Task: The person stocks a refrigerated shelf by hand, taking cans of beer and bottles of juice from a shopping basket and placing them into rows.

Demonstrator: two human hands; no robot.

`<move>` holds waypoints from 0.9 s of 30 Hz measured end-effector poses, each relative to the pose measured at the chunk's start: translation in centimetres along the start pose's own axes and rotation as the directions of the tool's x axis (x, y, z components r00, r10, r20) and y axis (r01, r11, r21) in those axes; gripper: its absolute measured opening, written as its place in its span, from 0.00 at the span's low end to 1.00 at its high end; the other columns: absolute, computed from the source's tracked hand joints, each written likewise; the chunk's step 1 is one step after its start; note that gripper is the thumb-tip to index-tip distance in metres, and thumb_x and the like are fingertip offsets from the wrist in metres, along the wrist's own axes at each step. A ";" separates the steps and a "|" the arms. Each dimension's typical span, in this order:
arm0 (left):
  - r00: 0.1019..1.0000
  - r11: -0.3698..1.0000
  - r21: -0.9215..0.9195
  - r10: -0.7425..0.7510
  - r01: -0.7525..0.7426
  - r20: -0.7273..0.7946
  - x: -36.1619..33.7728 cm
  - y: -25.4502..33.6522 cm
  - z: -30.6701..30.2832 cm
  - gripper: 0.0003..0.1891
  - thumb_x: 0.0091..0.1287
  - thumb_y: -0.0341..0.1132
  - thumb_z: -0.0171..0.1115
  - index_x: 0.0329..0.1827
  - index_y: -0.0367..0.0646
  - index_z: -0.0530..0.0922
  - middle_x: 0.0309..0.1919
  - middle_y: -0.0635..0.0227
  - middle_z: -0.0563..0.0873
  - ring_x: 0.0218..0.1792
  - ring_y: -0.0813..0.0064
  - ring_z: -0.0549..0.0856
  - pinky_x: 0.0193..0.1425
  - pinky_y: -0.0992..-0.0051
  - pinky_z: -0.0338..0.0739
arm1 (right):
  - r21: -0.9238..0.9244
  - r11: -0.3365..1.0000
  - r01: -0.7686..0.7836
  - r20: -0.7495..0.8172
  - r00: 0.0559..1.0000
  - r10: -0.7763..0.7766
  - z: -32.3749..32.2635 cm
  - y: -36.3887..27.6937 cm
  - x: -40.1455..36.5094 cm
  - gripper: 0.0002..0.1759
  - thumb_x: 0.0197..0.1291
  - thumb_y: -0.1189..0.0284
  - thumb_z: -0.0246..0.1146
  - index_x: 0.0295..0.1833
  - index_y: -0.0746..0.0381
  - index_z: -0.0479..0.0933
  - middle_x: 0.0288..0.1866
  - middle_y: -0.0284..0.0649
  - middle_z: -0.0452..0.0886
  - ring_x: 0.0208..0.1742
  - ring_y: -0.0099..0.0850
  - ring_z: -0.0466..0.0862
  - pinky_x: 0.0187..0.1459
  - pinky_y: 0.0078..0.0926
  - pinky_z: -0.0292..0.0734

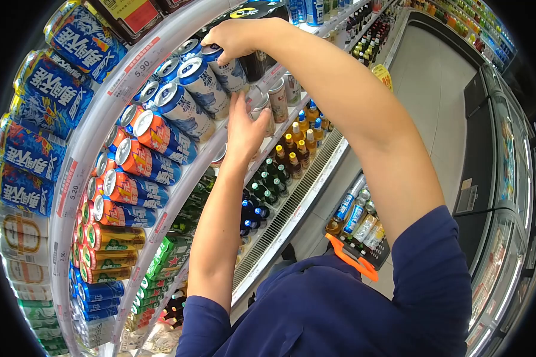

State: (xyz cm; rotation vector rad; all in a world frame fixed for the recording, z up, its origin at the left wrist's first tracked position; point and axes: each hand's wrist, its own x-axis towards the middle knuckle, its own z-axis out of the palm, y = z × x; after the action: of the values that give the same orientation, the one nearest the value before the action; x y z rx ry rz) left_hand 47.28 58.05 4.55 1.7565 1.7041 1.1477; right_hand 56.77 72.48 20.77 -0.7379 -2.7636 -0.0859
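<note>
My right hand point(235, 38) reaches over the shelf from the right, its fingers curled round the top of a white and blue can point(227, 70). Just below, my left hand point(247, 128) is at the shelf's front rail, fingertips against the lower end of that can and thumb spread apart. More white and blue cans point(201, 83) stand beside it in rows. Dark cans point(253, 64) are on its other side, partly hidden by my right forearm. A few pale cans point(277, 98) stand near my left thumb.
Orange and blue cans point(143, 153) and gold cans point(116, 238) fill the shelf at left, behind a curved price rail point(71, 169). Bottles point(295, 143) stand on a lower shelf. A basket point(363, 229) of drinks with an orange handle point(352, 259) is on the floor. Freezers point(497, 178) line the right.
</note>
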 end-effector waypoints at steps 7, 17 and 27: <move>1.000 1.000 -0.006 -0.006 0.006 0.000 -0.6 0.8 0.5 0.44 0.68 0.42 0.67 0.82 0.27 0.59 0.84 0.39 0.57 0.75 0.50 0.76 0.78 0.59 0.71 | 0.072 0.997 0.011 0.004 1.000 -0.011 0.3 0.3 0.8 0.39 0.51 0.77 0.76 0.72 0.63 0.77 0.65 0.50 0.85 0.65 0.46 0.85 0.66 0.37 0.79; 0.999 0.999 0.022 -0.026 0.026 -0.030 -0.6 1.0 0.7 0.43 0.68 0.41 0.67 0.82 0.27 0.60 0.83 0.39 0.59 0.74 0.50 0.77 0.78 0.60 0.71 | 0.069 0.998 -0.016 0.061 0.998 0.012 -0.3 -0.1 0.8 0.40 0.48 0.86 0.68 0.72 0.61 0.77 0.64 0.49 0.85 0.65 0.47 0.84 0.65 0.36 0.80; 0.998 0.998 0.021 -0.051 0.052 -0.040 -0.5 0.7 0.6 0.42 0.68 0.41 0.68 0.81 0.28 0.62 0.84 0.39 0.58 0.75 0.49 0.76 0.79 0.59 0.69 | 0.046 0.999 -0.003 0.092 0.996 -0.002 -0.5 -0.5 0.4 0.45 0.45 0.76 0.79 0.74 0.59 0.76 0.65 0.44 0.85 0.66 0.42 0.84 0.63 0.39 0.81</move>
State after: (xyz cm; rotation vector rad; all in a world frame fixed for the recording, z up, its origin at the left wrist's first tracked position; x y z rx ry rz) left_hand 48.22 57.56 4.61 1.7036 1.7810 1.1524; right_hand 56.31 72.22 21.42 -0.7484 -2.8421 0.0123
